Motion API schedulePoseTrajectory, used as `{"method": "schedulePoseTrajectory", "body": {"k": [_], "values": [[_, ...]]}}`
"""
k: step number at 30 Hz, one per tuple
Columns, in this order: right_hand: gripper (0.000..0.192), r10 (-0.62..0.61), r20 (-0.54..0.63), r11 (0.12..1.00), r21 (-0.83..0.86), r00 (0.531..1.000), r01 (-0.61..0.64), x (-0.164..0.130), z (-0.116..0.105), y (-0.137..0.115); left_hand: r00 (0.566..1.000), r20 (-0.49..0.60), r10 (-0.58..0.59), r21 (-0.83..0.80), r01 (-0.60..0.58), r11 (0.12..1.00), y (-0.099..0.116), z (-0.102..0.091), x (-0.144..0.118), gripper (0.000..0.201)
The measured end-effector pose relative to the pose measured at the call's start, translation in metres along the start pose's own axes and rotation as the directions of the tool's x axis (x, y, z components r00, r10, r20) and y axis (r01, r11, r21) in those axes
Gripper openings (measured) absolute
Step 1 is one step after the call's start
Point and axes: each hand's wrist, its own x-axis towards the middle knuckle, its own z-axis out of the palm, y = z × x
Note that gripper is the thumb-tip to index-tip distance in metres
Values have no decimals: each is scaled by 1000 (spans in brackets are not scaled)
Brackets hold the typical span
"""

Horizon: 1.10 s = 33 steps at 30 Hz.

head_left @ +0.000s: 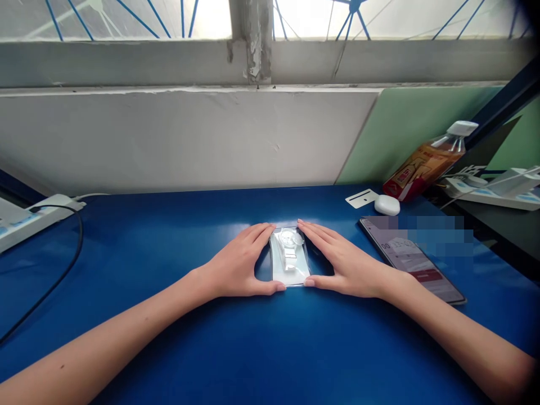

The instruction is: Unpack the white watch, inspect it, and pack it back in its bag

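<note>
Framing a clear packet with a white watch (289, 256) at table (169, 253) centre, left hand (238, 264) at 9 and right hand (343, 261) at 3, fingers flat, unclenched, touching only edges; probably light, slippery, crinkly.

Packaged watch (290, 256) flat on table (169, 253), between left hand (238, 264) and right hand (343, 261), both touching its edges. Phone (415, 264) just right of right hand. Earbud case (387, 205), card (361, 198), bottle (426, 163) beyond right hand. Power strip (25, 216), cable (63, 264) well left of left hand.
</note>
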Motion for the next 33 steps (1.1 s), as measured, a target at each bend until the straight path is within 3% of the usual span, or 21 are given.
{"method": "schedulePoseTrajectory", "body": {"k": [15,17,22,25,28,33], "values": [[91,57,16,998,-10,998,-57,2,0,-2,1000,-1,18,41,-17,999,1,-1,0,95],[80,76,-27,997,-6,997,-76,3,0,-3,1000,3,24,51,-24,998,1,0,-1,91],[24,155,-271,987,0,950,-161,7,-2,-8,997,-80,-23,55,27,998,-1,4,-2,62],[13,113,-306,994,29,945,-109,8,-2,-11,989,-137,-53,74,63,995,-3,6,-2,48],[12,71,-303,997,57,950,-57,7,-2,-12,994,-103,-36,73,44,996,-4,7,-1,55],[60,77,-147,997,32,986,-73,5,-3,-9,999,-27,-23,50,24,998,-5,5,-1,67]]}}
